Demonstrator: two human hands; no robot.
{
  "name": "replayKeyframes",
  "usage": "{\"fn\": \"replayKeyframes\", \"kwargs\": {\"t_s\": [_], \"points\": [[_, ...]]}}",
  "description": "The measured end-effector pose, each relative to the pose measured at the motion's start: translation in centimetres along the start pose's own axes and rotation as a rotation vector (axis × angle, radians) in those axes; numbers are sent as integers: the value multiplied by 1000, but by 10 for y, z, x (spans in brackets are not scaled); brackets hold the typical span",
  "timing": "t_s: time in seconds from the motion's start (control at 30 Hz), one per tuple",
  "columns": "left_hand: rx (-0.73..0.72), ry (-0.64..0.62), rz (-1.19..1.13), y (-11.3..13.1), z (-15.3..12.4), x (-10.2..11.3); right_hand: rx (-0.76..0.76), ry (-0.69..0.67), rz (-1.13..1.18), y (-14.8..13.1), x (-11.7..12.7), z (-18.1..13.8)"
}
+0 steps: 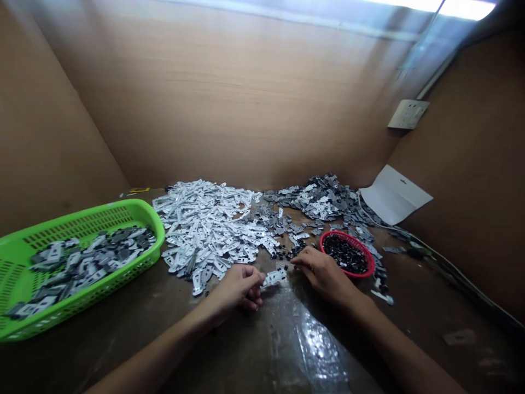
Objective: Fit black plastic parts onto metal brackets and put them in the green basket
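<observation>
While the left hand (pixel 241 285) pinches one metal plate (pixel 274 277) near the middle of the tabletop (pixel 102 339), the right hand (pixel 320 269) is positioned beside loose black bits (pixel 283 255), fingertips close together; whether they grip anything cannot be determined. Work appears partway: the green basket (pixel 159 232) contains a batch of grey-and-white parts (pixel 82 268), possibly completed. Considerable stock apparently remains: pale plates (pixel 213 224) heaped centrally, a grey heap (pixel 328 200) back right, and a red basket (pixel 371 261) of small black pieces (pixel 346 254).

An oblong green plastic basket (pixel 94 290) lies left of heaped flat silvery metal pieces (pixel 213 224), a round red plastic basket (pixel 371 265) right.
</observation>
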State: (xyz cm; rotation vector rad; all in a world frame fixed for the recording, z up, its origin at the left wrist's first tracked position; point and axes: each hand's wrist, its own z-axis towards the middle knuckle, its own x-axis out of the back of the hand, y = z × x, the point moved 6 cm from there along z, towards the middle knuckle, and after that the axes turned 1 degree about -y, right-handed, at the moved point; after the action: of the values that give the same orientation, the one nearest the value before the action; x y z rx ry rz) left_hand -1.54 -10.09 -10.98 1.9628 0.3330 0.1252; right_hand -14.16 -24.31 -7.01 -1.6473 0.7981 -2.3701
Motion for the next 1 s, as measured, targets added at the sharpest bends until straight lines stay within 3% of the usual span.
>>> {"fn": "replayKeyframes", "kwargs": {"t_s": [0.23,0.4,0.7,1.0], "points": [[-3,-16,12,-3,0,-2,-11,70,175,-10,9,-1],[0,-2,49,-6,3,-4,4,37,312,-33,-2,-4],[-20,-32,8,-8,3,-3,-105,14,371,-37,-30,-1],[-20,-29,-55,-10,5,-1,-68,36,318,-38,-24,-3]]}}
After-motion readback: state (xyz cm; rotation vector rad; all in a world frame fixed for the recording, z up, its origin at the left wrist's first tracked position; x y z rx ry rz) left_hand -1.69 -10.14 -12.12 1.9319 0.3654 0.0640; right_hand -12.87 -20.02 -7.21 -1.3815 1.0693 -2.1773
